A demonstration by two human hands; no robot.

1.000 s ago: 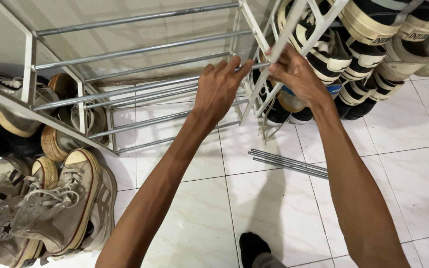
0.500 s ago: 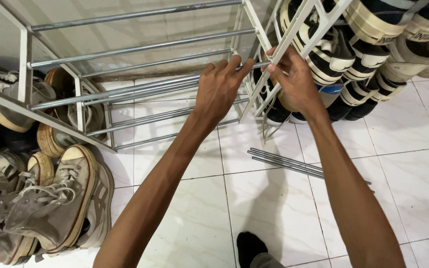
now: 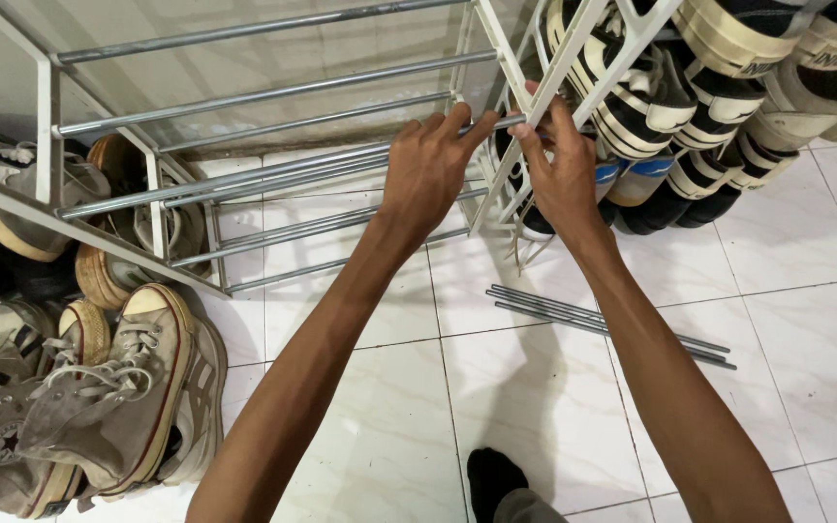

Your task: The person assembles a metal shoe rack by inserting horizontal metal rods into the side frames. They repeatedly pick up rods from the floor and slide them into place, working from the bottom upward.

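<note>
So the biggest thing here is the white tiled floor (image 3: 806, 271), then the half-built shoe rack (image 3: 50, 126) with its white side frame (image 3: 554, 77) leaning in from the top right. We've got both hands up at that frame. Our left hand (image 3: 428, 174) is curled around a metal rod (image 3: 273, 169), and its fingertips reach the frame. The rod's long axis runs left to right, rising slightly toward the frame. Our right hand (image 3: 559, 169) pinches the rod's end right at the frame, fingers nearly closed, so it's the nearer one to the joint. Grey sneakers (image 3: 118, 397) pile up at the lower left, and spare rods (image 3: 612, 324) lie on the floor below our right arm. Compared with a second ago, our right hand has slid down and in toward the rod's tip; the left hasn't really budged.
</note>
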